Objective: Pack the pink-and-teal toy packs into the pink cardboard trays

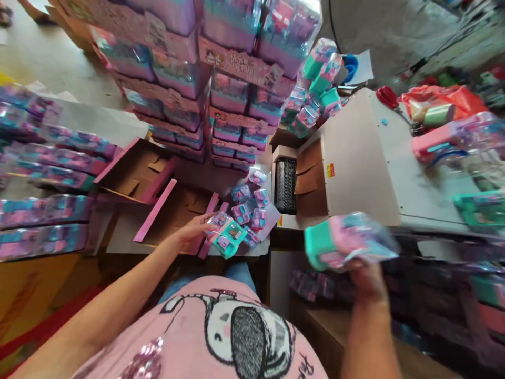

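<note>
Namely: teal pack (228, 237), one, over the desk's (123, 241) near edge, grip of left hand (192, 231) closed on its side, apparently leaving its face clear; second pack (347, 239), one, right hand (369, 278) grasping from beneath, presumably for support. Open trays (136, 173), two, face-up, seemingly for access. Small packs (259, 218), roughly six.

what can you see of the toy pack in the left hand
The toy pack is boxy: a teal section with small lilac parts, and a clear, glossy cover that looks like plastic. It is held tilted, teal end nearer the wearer, the left hand gripping its left side. Other packs lie just beyond; contact with them is unclear.
</note>
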`<state>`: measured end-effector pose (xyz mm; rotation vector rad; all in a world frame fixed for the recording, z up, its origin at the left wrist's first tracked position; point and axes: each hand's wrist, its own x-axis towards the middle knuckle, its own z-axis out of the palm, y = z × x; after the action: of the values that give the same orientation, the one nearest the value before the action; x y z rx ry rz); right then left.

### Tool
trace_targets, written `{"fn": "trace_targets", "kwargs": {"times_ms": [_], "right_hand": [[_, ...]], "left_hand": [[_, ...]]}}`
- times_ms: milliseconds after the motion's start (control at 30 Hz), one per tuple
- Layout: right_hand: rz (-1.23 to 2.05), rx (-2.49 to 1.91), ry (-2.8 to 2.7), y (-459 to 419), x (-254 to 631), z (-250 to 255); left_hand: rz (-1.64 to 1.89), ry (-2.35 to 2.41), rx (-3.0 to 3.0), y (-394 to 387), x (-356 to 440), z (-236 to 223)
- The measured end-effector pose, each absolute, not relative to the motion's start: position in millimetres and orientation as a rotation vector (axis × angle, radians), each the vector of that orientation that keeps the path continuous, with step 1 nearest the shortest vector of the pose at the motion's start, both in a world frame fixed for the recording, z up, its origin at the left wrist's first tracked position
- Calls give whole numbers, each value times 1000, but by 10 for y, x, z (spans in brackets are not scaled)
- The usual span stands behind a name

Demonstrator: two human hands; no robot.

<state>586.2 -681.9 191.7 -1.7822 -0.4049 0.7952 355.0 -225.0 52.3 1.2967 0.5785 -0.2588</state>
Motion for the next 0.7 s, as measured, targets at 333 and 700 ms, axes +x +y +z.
{"fn": "trace_targets", "kwargs": {"times_ms": [333,700], "right_hand": [[772,-1919,92,-6052,3684,-148],[533,-2356,52,-5334,3626,-927]], "left_hand": [[-331,348,1929,-2939,3670,-485],[-290,272,2267,-2657,3706,-791]]}}
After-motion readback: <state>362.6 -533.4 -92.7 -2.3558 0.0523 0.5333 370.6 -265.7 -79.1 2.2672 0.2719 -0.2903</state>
